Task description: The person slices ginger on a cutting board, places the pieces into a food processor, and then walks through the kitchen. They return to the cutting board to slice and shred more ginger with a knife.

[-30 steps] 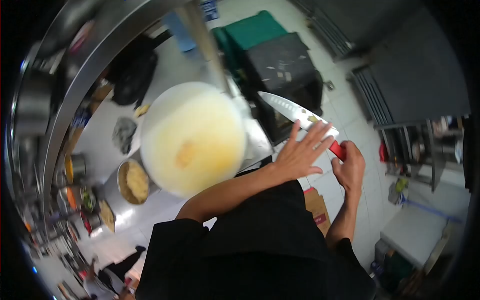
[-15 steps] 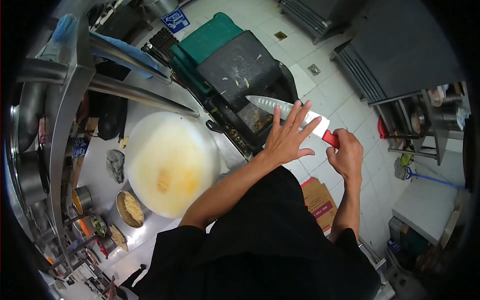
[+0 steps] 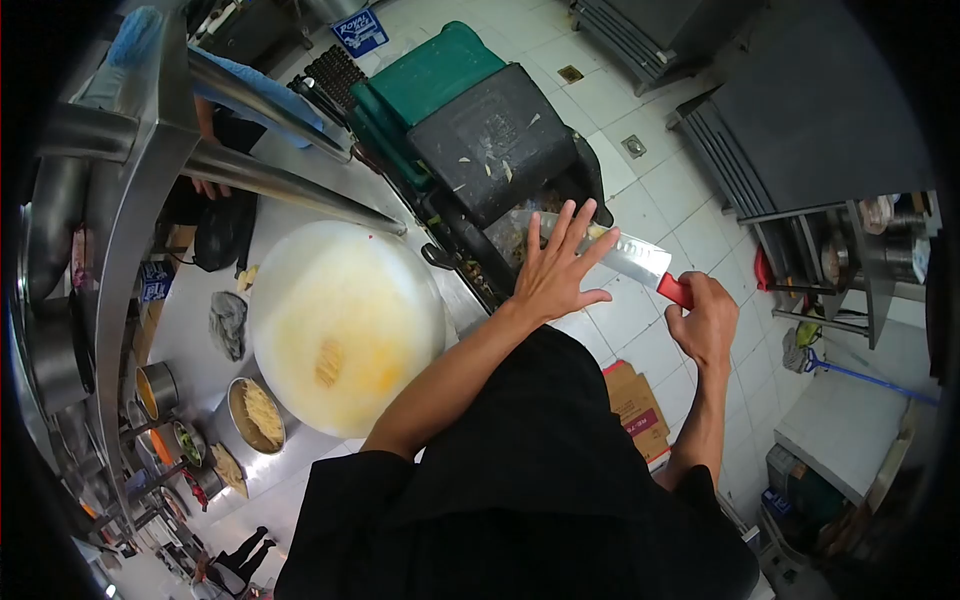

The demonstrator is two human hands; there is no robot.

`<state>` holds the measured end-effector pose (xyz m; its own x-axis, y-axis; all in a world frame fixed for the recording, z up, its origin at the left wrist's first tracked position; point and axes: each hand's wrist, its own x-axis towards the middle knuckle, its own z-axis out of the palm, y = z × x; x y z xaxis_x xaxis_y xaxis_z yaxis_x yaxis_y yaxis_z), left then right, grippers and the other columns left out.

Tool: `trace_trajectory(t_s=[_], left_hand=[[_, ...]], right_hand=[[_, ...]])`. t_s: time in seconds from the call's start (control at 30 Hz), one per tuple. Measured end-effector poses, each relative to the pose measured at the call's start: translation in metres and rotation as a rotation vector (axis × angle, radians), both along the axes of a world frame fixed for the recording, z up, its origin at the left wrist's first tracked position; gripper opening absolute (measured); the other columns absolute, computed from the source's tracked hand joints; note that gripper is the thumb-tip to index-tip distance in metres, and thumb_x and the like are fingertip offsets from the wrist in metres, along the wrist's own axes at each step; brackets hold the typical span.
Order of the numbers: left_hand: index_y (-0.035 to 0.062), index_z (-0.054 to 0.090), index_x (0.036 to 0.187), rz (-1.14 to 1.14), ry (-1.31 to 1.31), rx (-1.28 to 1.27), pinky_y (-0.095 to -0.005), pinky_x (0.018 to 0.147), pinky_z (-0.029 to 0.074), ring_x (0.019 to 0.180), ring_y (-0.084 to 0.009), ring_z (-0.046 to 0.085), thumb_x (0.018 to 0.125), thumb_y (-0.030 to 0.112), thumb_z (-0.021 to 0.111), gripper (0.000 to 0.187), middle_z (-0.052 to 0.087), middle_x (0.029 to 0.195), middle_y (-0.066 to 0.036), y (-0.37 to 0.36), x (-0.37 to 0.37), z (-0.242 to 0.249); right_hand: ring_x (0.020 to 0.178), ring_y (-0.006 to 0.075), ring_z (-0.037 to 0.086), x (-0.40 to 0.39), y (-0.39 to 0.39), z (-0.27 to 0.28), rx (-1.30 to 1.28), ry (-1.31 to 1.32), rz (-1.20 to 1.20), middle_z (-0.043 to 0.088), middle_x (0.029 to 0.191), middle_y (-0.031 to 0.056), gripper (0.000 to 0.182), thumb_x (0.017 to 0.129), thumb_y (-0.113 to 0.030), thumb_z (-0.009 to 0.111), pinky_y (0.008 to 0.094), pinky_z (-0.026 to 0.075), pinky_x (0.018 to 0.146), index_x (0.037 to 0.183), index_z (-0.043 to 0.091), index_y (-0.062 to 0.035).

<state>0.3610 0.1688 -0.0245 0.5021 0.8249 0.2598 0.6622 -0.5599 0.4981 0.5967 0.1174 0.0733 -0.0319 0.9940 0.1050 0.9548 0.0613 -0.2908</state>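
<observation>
My right hand (image 3: 706, 320) is closed round the red handle of a kitchen knife (image 3: 638, 260). Its broad blade points up and left toward the open black bin. My left hand (image 3: 558, 268) is spread over the front part of the blade, fingers stretched out and overlapping it, hiding part of it. A small yellowish bit (image 3: 597, 231) shows on the blade beside those fingers. Beyond the hands is the black bin lid (image 3: 490, 140), scattered with pale scraps.
Left of me, a round white cutting board (image 3: 300, 280) with yellow stains lies on a steel counter (image 3: 185, 345). Near it are a bowl of pale yellow shreds (image 3: 262, 415) and a grey cloth (image 3: 228, 325). A co-worker's hand (image 3: 208, 188) shows behind the shelf; another person (image 3: 240, 565) stands farther off.
My left hand has moved left along the blade toward its tip, while my right hand and the knife handle have shifted slightly right and down. A co-worker's hand has appeared behind the shelf.
</observation>
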Motion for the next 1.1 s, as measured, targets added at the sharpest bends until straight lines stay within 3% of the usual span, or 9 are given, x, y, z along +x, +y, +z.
trace_trajectory(t_s=[0.3,0.43,0.47,0.57,0.6,0.63,0.73,0.97,1.1], left_hand=[[0.0252,0.033,0.156,0.099,0.053,-0.092,-0.0711,0.114,0.012,0.153,-0.0412,0.009,0.066,0.059,0.083,0.108,0.01,0.166,-0.019,0.016,-0.012,-0.017],[0.0069,0.033,0.154,0.201,0.088,-0.138,-0.069,0.114,0.015,0.153,-0.0411,0.01,0.07,0.062,0.078,0.11,0.01,0.166,-0.02,0.02,-0.02,-0.015],[0.0005,0.038,0.149,0.221,0.085,-0.113,-0.067,0.114,0.018,0.151,-0.0416,0.015,0.079,0.057,0.074,0.097,0.014,0.165,-0.021,0.019,-0.023,-0.013],[-0.0001,0.044,0.145,0.274,0.044,-0.052,-0.0667,0.113,0.019,0.15,-0.0417,0.018,0.088,0.046,0.068,0.077,0.018,0.164,-0.021,0.023,-0.033,-0.022],[0.0001,0.06,0.128,0.311,-0.004,0.04,-0.0614,0.109,0.03,0.142,-0.0407,0.034,0.091,0.03,0.066,0.048,0.037,0.155,-0.02,0.024,-0.032,-0.016],[0.0001,0.06,0.128,0.316,-0.006,0.042,-0.0614,0.109,0.03,0.142,-0.0407,0.034,0.091,0.03,0.066,0.048,0.037,0.155,-0.02,0.026,-0.035,-0.022],[0.0012,0.069,0.093,0.275,-0.19,0.114,-0.0476,0.099,0.042,0.123,-0.0367,0.052,0.087,0.01,0.066,0.011,0.057,0.134,-0.014,0.032,-0.04,-0.023],[0.0072,0.069,0.098,0.343,-0.249,0.061,-0.0468,0.098,0.041,0.124,-0.0347,0.051,0.077,0.006,0.074,0.022,0.056,0.135,-0.013,0.014,-0.042,-0.003],[0.0117,0.066,0.123,0.146,-0.28,0.066,-0.052,0.107,0.034,0.133,-0.0374,0.045,0.076,0.022,0.079,0.05,0.05,0.145,-0.014,0.0,-0.023,0.025]], right_hand=[[0.074,0.0358,0.064,0.033,-0.009,0.014,-0.074,-0.042,-0.093,0.066,0.081,0.015,0.033,0.064,-0.008,0.066,0.0445,0.051,0.067,0.097,0.063,-0.0066],[0.074,0.039,0.064,0.056,-0.012,0.023,-0.206,0.061,-0.159,0.067,0.082,0.019,0.036,0.066,-0.007,0.064,0.0442,0.05,0.068,0.101,0.059,-0.0073],[0.069,0.0358,0.064,0.066,-0.013,0.024,-0.278,0.101,-0.171,0.066,0.079,0.0191,0.038,0.067,-0.005,0.061,0.0425,0.049,0.067,0.104,0.058,-0.007],[0.067,0.0295,0.063,0.088,-0.012,0.025,-0.425,0.249,-0.182,0.063,0.074,0.0166,0.038,0.068,-0.004,0.059,0.0406,0.048,0.066,0.106,0.058,-0.0057],[0.062,0.0221,0.06,0.092,-0.011,0.025,-0.437,0.264,-0.152,0.06,0.071,0.013,0.037,0.07,-0.002,0.056,0.0361,0.048,0.06,0.107,0.058,-0.0038],[0.062,0.0221,0.06,0.094,-0.008,0.025,-0.436,0.261,-0.147,0.06,0.071,0.013,0.037,0.07,-0.002,0.056,0.0361,0.048,0.06,0.107,0.058,-0.0038],[0.056,0.019,0.059,0.094,0.006,0.027,-0.662,0.518,-0.277,0.063,0.07,0.0109,0.031,0.072,-0.003,0.053,0.0328,0.047,0.055,0.103,0.059,-0.0012],[0.047,0.0146,0.056,0.101,0.034,-0.001,-0.877,0.785,-0.211,0.064,0.068,0.0096,0.025,0.076,-0.009,0.05,0.0291,0.045,0.044,0.096,0.06,0.003],[0.045,0.0152,0.056,0.078,0.05,0.008,-0.943,0.62,-0.106,0.063,0.067,0.0096,0.024,0.077,-0.011,0.056,0.0296,0.046,0.043,0.095,0.062,0.0036]])
